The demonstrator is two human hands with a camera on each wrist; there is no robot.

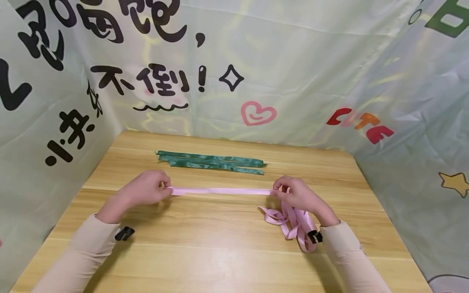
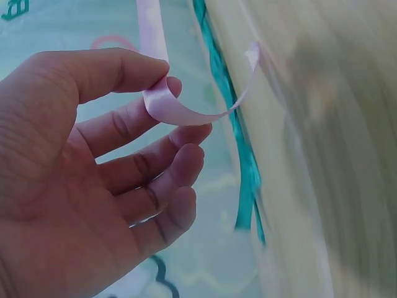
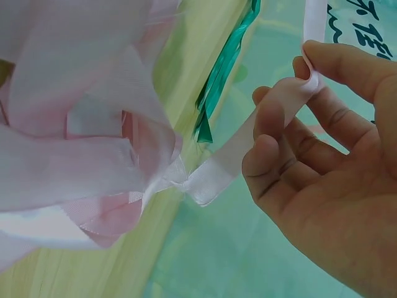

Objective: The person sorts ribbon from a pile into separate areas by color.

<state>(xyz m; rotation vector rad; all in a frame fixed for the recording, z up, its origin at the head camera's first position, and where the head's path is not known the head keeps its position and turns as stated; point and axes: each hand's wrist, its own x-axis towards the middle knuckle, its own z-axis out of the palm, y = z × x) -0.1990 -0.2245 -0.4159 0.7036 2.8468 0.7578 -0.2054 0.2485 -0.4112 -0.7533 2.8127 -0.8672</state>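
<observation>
A pink satin ribbon (image 1: 220,191) is drawn straight between both hands above the table. Near one end my left hand (image 1: 148,188) pinches it between thumb and index finger; in the left wrist view the loose tail of the ribbon (image 2: 186,115) curls past the fingertips. At the other side my right hand (image 1: 294,194) pinches the ribbon the same way. From there the rest hangs down in a tangle of loops (image 1: 291,221) under the right wrist, which fills the left of the right wrist view.
Beyond the hands, several green ribbon strips (image 1: 212,162) lie side by side on the wooden table (image 1: 220,252). A printed cloth (image 1: 293,73) encloses the back and both sides. Each wrist has a small black clip (image 1: 125,233) at the sleeve.
</observation>
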